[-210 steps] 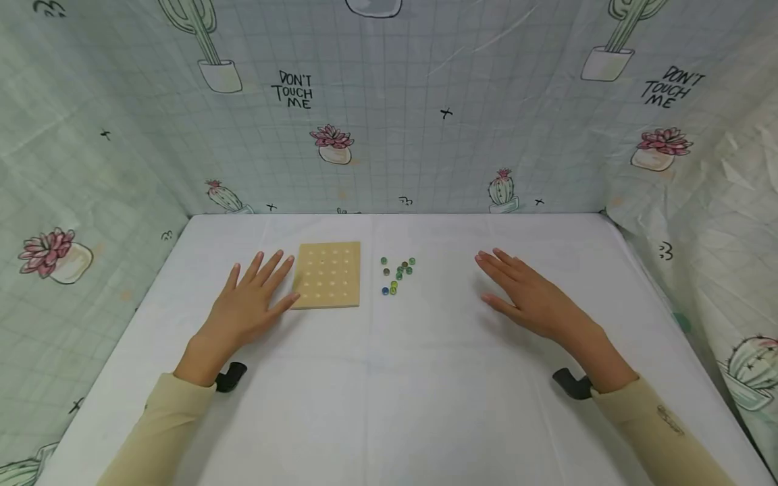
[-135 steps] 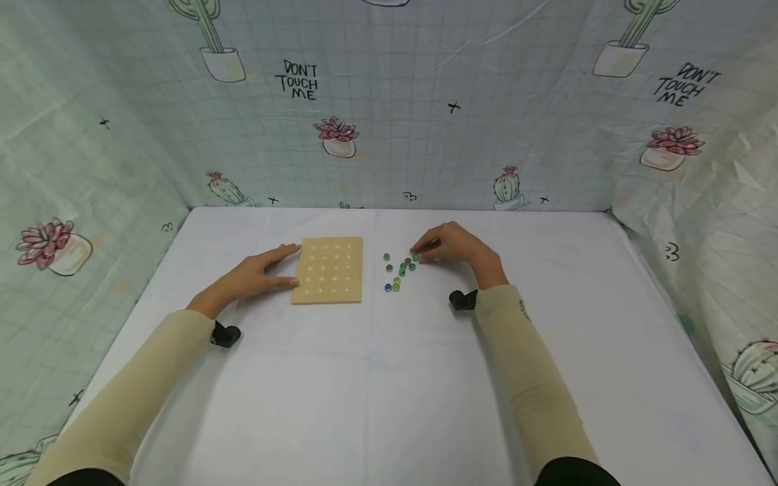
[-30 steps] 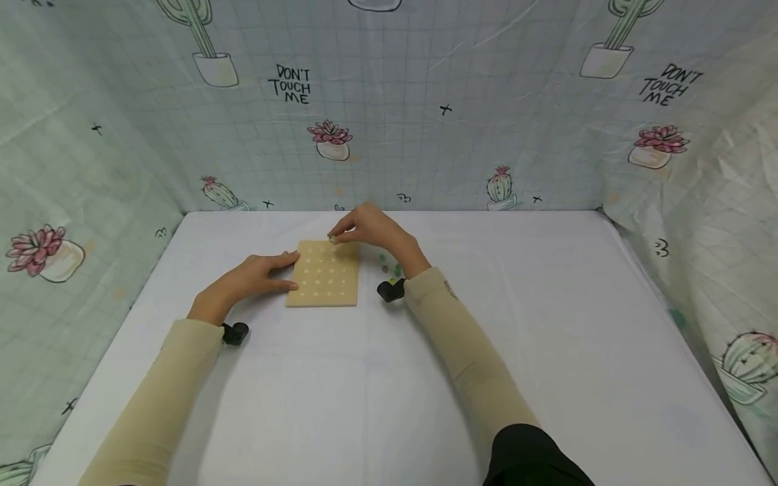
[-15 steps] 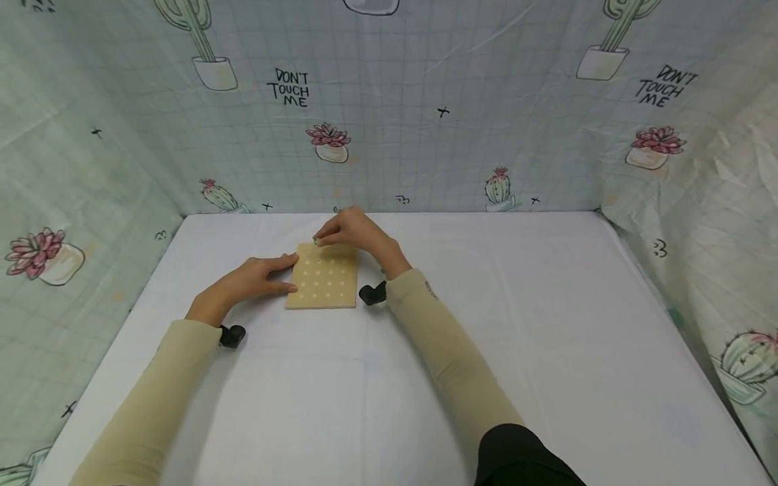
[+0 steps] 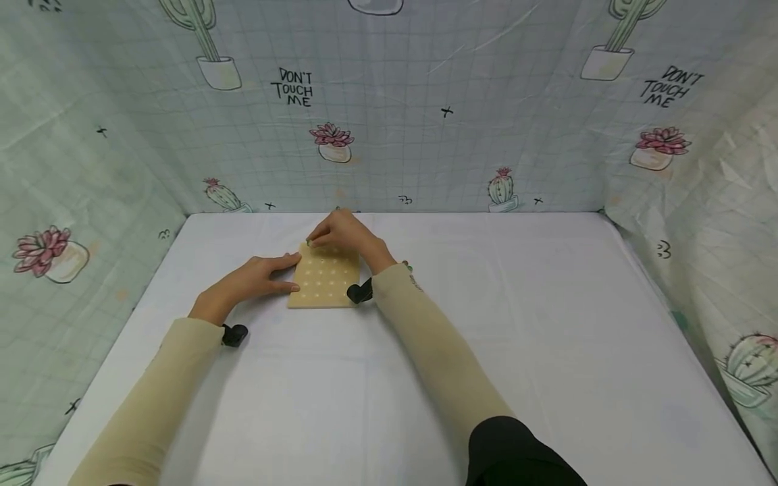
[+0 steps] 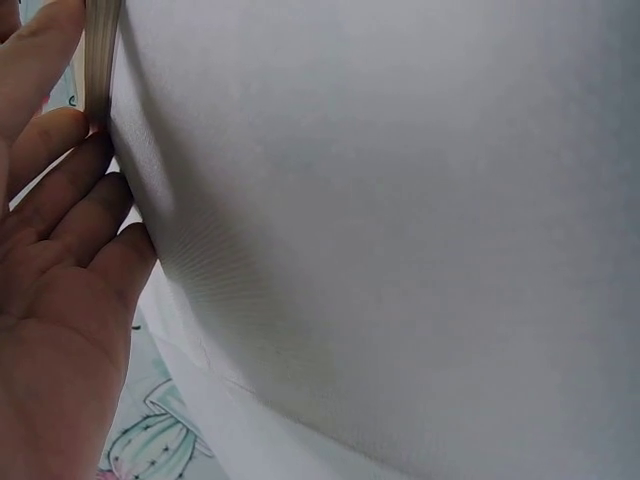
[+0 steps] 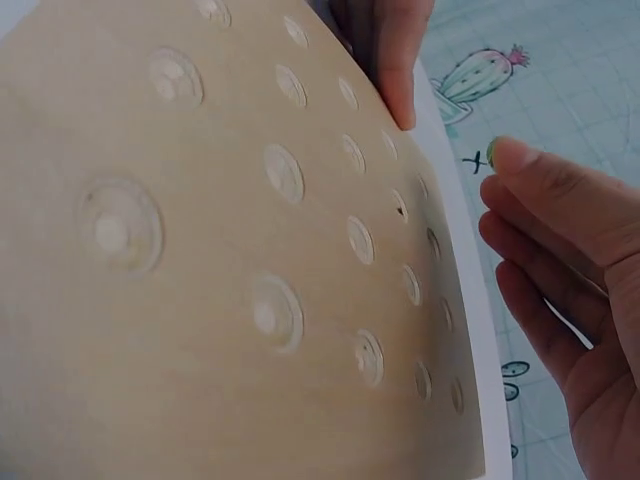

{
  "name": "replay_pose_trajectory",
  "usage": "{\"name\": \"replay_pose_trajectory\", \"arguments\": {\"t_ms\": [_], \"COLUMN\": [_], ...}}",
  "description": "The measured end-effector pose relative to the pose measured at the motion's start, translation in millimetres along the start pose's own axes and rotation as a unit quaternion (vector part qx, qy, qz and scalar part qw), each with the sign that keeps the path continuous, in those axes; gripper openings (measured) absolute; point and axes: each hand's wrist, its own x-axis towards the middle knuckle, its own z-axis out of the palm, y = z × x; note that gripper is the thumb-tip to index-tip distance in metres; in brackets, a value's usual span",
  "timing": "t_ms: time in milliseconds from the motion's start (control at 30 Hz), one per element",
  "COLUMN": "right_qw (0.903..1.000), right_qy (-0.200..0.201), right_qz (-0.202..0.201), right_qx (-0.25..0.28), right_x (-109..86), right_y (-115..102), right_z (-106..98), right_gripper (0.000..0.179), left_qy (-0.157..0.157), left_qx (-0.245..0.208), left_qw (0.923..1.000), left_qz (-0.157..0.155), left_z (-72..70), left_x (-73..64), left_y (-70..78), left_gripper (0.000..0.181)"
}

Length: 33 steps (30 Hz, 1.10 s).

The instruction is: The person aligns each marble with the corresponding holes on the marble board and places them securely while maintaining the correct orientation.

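A square wooden board [image 5: 322, 287] with rows of round hollows lies on the white table. My left hand [image 5: 246, 280] rests its thumb and fingers against the board's left side; in the left wrist view its fingers [image 6: 95, 210] lie along the board's edge [image 6: 101, 60]. Over the far left corner of the board, my right hand [image 5: 346, 233] pinches a small green marble [image 5: 308, 241] between thumb and fingers. The right wrist view shows that marble [image 7: 493, 153] mostly covered by the thumb, just off the board's hollows [image 7: 283, 172].
A few loose marbles [image 5: 406, 265] peek out beyond the right sleeve [image 5: 425, 331]; the others are hidden behind it. Bare white table [image 5: 547, 304] stretches to the right. A cactus-print cloth [image 5: 389, 148] hangs behind and at both sides.
From hovering flat, my left hand came to the board's side. My right hand reached the marbles, took a green one, and carried it left across the board's far edge to its far left corner.
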Motion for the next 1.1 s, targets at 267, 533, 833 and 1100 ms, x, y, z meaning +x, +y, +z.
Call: {"name": "replay_pose_trajectory", "arguments": {"t_ms": [267, 533, 833, 1100], "right_qw": [0.9997, 0.9995, 0.9991, 0.9993], "right_qy": [-0.006, -0.010, -0.016, -0.023], "right_qz": [0.010, 0.008, 0.014, 0.010], "right_qx": [-0.023, -0.029, -0.036, -0.028], "right_x": [2.5, 4.8, 4.6, 4.7], "right_y": [-1.4, -4.6, -4.2, -4.0], "right_z": [2.9, 7.5, 10.0, 9.4], "right_gripper": [0.024, 0.023, 0.025, 0.028], "left_qy": [0.005, 0.009, 0.016, 0.004], "left_qx": [0.000, -0.002, -0.009, 0.011], "left_qw": [1.0000, 1.0000, 0.9998, 0.9999], "left_qz": [0.001, 0.004, 0.011, 0.007], "left_z": [-1.1, -0.2, 2.1, -2.0], "left_x": [2.0, -0.3, -0.6, -0.1], "left_y": [4.0, 2.2, 3.4, 11.7], "left_gripper": [0.089, 0.088, 0.083, 0.082]}}
